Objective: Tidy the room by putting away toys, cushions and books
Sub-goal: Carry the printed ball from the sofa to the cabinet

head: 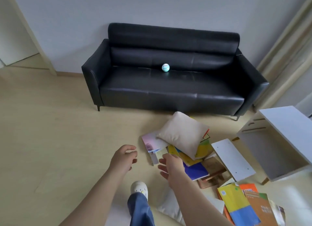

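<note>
Here, head view. Both hands hang empty above the floor [50, 124]: left hand [124, 158] loosely curled, right hand [170, 166] spread, just short of the cushion [184, 134]. The cushion lies tilted on scattered books [195, 171] before the sofa's [168, 94] front edge, long axis diagonal, one corner toward the sofa. Likely light and soft; grasp it by opposite edges.

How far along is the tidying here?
Nothing looks put away. The left hand and right hand reach empty toward the floor pile. Left to do: cushion lying on scattered books, more books at lower right, ball on the sofa.
</note>
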The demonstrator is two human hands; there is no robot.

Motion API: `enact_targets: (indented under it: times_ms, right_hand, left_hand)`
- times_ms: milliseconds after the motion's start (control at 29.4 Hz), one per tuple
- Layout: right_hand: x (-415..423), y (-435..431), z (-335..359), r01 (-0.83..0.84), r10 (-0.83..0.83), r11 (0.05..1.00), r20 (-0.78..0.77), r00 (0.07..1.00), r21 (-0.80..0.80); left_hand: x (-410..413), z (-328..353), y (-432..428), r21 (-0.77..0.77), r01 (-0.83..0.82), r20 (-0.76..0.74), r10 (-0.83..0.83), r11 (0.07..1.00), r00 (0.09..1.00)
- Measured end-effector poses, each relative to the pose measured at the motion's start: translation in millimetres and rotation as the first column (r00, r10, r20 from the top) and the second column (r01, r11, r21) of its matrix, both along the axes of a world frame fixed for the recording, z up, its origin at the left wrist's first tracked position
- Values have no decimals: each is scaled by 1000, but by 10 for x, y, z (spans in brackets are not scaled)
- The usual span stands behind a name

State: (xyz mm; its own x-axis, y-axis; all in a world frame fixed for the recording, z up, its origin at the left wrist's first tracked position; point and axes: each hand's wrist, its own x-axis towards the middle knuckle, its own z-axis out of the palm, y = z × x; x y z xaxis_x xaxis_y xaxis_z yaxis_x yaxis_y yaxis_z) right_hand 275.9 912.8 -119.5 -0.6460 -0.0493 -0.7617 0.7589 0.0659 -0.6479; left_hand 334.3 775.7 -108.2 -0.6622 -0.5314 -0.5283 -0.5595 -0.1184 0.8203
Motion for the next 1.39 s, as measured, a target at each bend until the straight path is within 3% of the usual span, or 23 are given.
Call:
enact_targets:
  times_ms: [510,747,1155,1393]
  right_hand:
    - [-3599,-2119,-81,1,7,996,-94,996,88]
    - [-5297,-3160,-235,72,-65,994,-90,994,78]
    - [-7698,-4090,-246,335,-333,942,-44,942,39]
    - [-9134,-4249,-523,258,-260,960,5,965,105]
  left_hand:
    - [-3532,102,-2275,-19,24,-17,-24,1000,1000]
    - [-5396,-71,-3390,-46,150,-31,-151,988,988]
    - [-8276,-12,-4333,-94,438,79,-432,894,899]
    - [-9585,-311,-4398,-41,442,140,-433,896,891]
